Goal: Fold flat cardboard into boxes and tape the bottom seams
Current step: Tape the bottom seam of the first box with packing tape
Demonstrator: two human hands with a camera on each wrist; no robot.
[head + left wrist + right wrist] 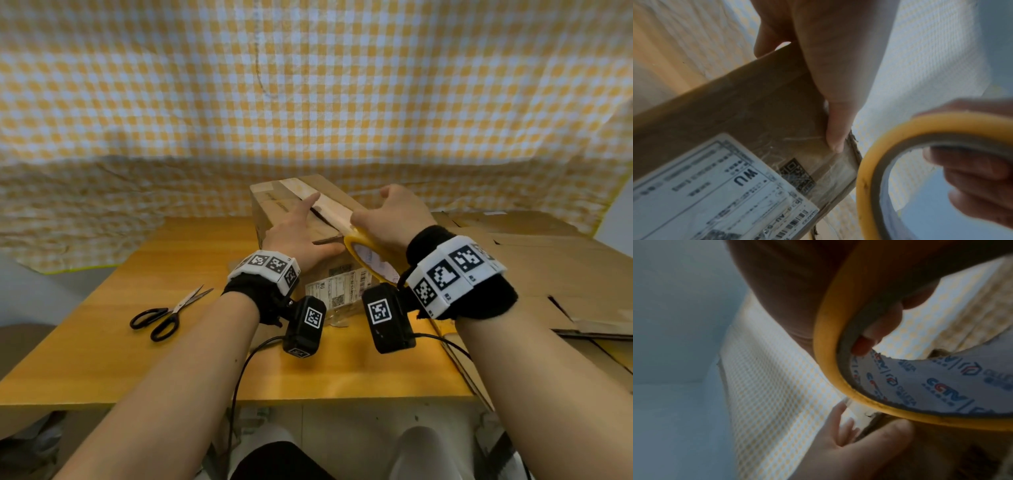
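Observation:
A brown cardboard box (274, 209) with a shipping label (339, 286) stands on the wooden table (171, 342). A strip of clear tape (329, 209) lies along its top seam. My left hand (298, 229) lies flat on the box top, fingers straight, pressing the flaps beside the tape. My right hand (390, 216) grips a yellow tape roll (373, 257) at the box's near right corner, fingers curled through its core (869, 340). In the left wrist view my thumb (836, 129) sits on the box edge, with the tape roll (879, 154) to the right.
Black-handled scissors (164, 315) lie on the table to the left. Flat cardboard sheets (548, 260) are stacked at the right. A yellow checked cloth (308, 85) hangs behind the table. Cables (246, 370) run from the wrist cameras over the table's front edge.

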